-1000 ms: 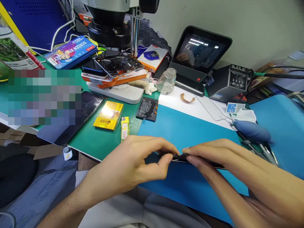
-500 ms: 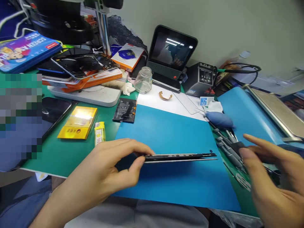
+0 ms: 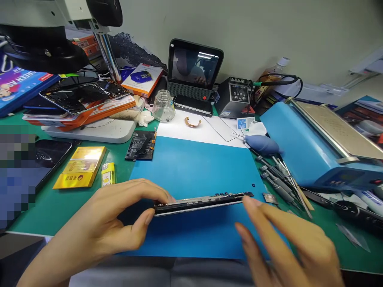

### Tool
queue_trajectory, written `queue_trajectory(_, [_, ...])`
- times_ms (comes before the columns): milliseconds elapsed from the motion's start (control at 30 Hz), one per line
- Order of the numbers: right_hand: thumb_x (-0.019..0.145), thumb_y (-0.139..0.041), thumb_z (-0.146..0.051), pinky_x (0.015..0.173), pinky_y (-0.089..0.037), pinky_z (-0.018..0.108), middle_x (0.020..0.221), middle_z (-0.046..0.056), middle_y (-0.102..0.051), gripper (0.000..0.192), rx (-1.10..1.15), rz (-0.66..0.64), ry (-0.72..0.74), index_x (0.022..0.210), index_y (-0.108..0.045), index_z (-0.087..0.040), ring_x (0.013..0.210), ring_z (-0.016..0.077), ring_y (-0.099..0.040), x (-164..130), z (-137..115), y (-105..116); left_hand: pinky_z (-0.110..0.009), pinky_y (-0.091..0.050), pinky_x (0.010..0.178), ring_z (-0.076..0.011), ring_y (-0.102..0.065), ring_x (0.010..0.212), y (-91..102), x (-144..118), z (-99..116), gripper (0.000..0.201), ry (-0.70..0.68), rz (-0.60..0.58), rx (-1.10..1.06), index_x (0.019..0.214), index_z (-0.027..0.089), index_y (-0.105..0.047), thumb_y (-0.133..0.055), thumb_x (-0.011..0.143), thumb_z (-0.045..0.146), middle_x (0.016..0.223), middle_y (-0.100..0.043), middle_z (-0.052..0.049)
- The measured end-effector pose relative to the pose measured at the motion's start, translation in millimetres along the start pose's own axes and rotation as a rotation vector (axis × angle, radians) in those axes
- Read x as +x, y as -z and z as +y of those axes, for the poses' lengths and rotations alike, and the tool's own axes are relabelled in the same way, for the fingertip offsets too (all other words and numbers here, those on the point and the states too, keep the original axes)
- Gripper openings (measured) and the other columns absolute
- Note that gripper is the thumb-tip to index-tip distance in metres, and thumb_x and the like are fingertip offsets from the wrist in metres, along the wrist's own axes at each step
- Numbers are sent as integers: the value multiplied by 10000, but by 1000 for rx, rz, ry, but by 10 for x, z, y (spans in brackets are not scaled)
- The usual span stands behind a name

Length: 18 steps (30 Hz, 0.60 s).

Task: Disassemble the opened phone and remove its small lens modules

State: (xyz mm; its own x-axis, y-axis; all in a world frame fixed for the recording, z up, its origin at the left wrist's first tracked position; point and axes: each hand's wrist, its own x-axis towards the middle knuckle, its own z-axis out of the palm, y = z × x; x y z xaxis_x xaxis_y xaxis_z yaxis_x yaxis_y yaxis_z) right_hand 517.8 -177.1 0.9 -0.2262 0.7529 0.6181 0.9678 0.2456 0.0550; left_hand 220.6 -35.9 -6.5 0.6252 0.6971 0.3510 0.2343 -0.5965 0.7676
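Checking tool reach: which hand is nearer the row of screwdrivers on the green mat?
The right hand: it is just below-left of the screwdrivers. The left hand is far across the blue mat.

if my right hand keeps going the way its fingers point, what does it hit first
Most likely the near end of the opened phone that the left hand holds on edge over the blue mat. The right hand is blurred and depth is unclear, so it may already touch.

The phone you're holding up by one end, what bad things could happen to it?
The phone is pinched at one end by the left hand, so it might slip or bend. The right hand is blurred beside its free end and could knock it. It might also drop onto the blue mat.
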Motion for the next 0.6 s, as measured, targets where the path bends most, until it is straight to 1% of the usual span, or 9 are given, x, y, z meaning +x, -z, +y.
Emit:
queue_trajectory(67, [967, -834, -99, 999, -617, 338, 1231, 30, -799, 719, -46, 24, 87, 1626, -619, -292, 1018, 212, -774, 64, -120, -41, -146, -622, 894, -130, -854, 965, 7, -8, 4, 325, 12, -13, -3, 1127, 343, -762, -633, 952, 102, 1080, -879, 84])
queue_trajectory(167, [933, -873, -90, 1006, -606, 337, 1180, 11, -810, 645, -69, 97, 122, 1532, -709, -267, 956, 187, -753, 99, -173, -116, -164, -608, 920, -137, -839, 1006, 17, -30, 2, 289, 43, -55, -13, 1154, 332, -751, -633, 992, 125, 1119, -868, 63])
queue_trajectory(233, [916, -879, -65, 1035, -596, 336, 1205, 3, -808, 609, -78, 104, 154, 1474, -752, -273, 958, 181, -741, 85, -163, -149, -174, -602, 917, -145, -831, 1008, 21, -41, -1, 274, 54, -80, -23, 1157, 318, -748, -639, 992, 127, 1119, -862, 48])
queue_trajectory(333, [924, -870, -51, 1118, -558, 338, 1275, 6, -796, 558, -71, 85, 181, 1428, -780, -272, 1019, 182, -734, 46, -153, -175, -179, -593, 922, -143, -822, 1014, 19, -49, -8, 294, 61, -81, -30, 1164, 318, -743, -622, 990, 115, 1114, -853, 49])
queue_trajectory(467, [960, -869, -91, 1205, -507, 372, 1317, 52, -782, 511, -47, 118, 150, 1448, -766, -200, 1087, 197, -714, 13, -155, -209, -158, -573, 939, -109, -811, 1041, 3, -61, -21, 317, 67, -65, -35, 1206, 360, -720, -597, 1024, 132, 1151, -836, 88])
queue_trajectory(600, [910, -902, -58, 1189, -523, 326, 1404, 24, -755, 485, -16, 115, 259, 1361, -810, -212, 1097, 178, -740, 18, -72, -208, -151, -563, 967, -89, -800, 1076, -17, -77, -35, 332, 74, -80, -52, 1234, 389, -690, -589, 1043, 136, 1178, -822, 116])
